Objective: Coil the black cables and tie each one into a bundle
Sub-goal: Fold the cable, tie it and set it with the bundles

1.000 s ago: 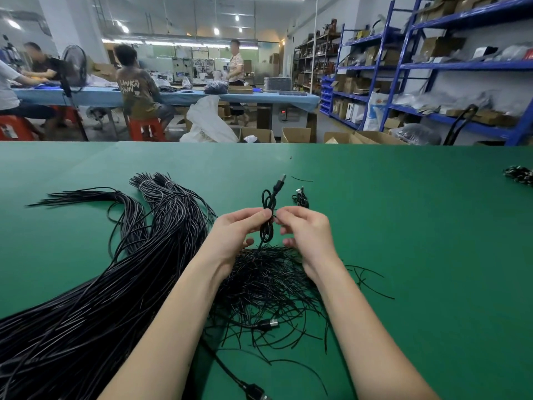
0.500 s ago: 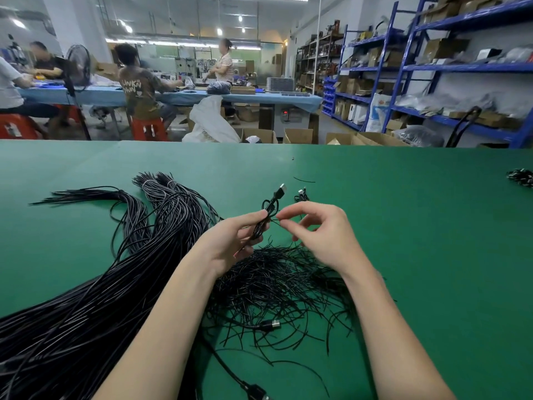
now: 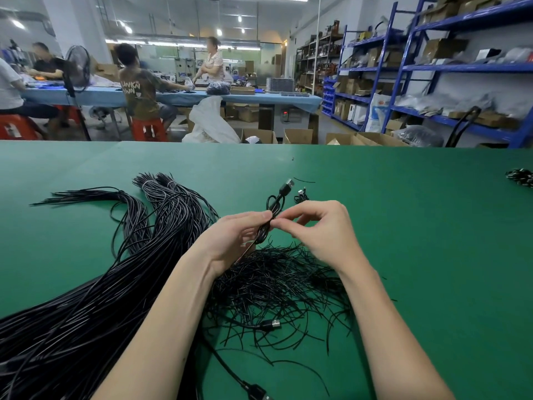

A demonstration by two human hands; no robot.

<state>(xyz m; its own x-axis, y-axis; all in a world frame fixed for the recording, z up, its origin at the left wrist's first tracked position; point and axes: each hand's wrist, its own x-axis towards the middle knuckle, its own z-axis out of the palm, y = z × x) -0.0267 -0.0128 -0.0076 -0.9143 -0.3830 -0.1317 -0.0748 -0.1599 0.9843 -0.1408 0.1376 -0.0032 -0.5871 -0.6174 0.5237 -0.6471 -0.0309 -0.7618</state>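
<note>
My left hand (image 3: 230, 241) grips a coiled black USB cable (image 3: 275, 207) above the green table (image 3: 418, 241); its plug sticks up and away from me. My right hand (image 3: 323, 229) pinches at the middle of the coil with thumb and forefinger, where a thin tie appears to sit. Below my hands lies a heap of thin black twist ties (image 3: 277, 284). A large sheaf of uncoiled black cables (image 3: 95, 298) stretches across the left of the table. A small tied bundle (image 3: 301, 196) lies just beyond my hands.
A loose cable with a USB plug (image 3: 269, 324) lies among the ties, another plug (image 3: 255, 391) near the front edge. More bundles (image 3: 520, 177) sit at the far right. Beyond the table several people work at a blue bench, with blue shelves on the right.
The coil has tilted from upright to leaning right. My right hand has lifted and turned at the coil's middle, fingers working there. My left hand keeps its grip.
</note>
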